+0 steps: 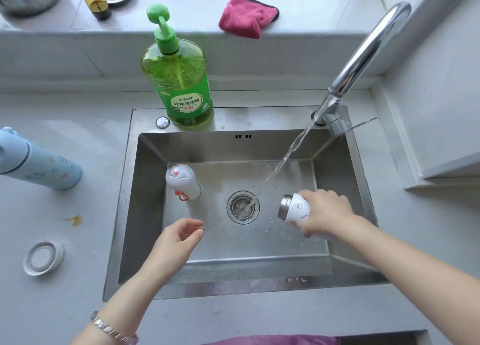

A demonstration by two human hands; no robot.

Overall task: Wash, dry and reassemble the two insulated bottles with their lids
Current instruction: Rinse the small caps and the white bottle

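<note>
Grey table (78, 305) runs round a steel sink (145, 188) set below a tiled ledge (181, 22). At the far right a curved tap (363, 48) pours a slanting stream of water (285, 157) that lands on the drain (242, 207) in the middle of the basin. The right hand (327, 214) is inside the sink to the right of the drain; its grip is wrapped round a white bottle (296, 209), which it holds on its side with the steel mouth pointing left, just beside the stream and apparently not in it. The left hand (179, 238) hovers over the near left of the basin, palm turned up, its grip loosely curled and holding nothing; a metal bracelet (111, 329) sits on that wrist. A white lid (183, 182) with a red loop rests on the sink floor at the far left, well apart from the white bottle. A pale blue bottle (41, 163) with its lid on is on the table left of the sink; the wide lens makes it hard to say whether it stands upright or leans. Nearer on that side lies a round grey ring (43, 258). A green soap bottle (181, 85) with a pump stands on the sink's far rim, and a pink cloth (246, 17) lies crumpled on the ledge.
</note>
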